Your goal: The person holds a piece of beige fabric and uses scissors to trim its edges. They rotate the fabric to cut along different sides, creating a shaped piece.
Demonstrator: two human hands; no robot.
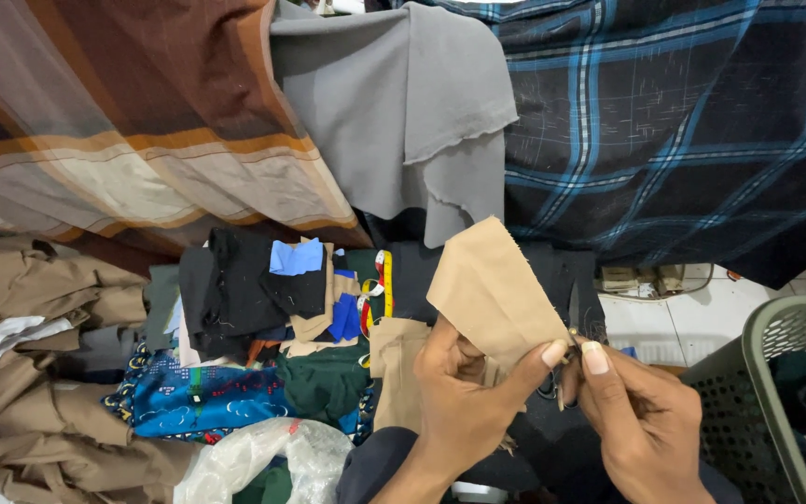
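My left hand [464, 401] pinches a tan piece of cloth [494, 289] by its lower edge and holds it up, tilted. Close beside it, my right hand [641, 420] grips a pair of scissors [573, 322]; the dark blades point up along the cloth's right edge and the handles are mostly hidden between my fingers. A second tan scrap [394, 359] lies just left of my left hand. Dark fabric lies under both hands.
A heap of scraps, black [235, 285], blue [296, 257] and green [328, 378], lies at centre left with a yellow tape measure [384, 280]. Brown striped [132, 121], grey [394, 103] and blue plaid [683, 121] cloths hang behind. Green basket [776, 373] at right; plastic bag [263, 457] below.
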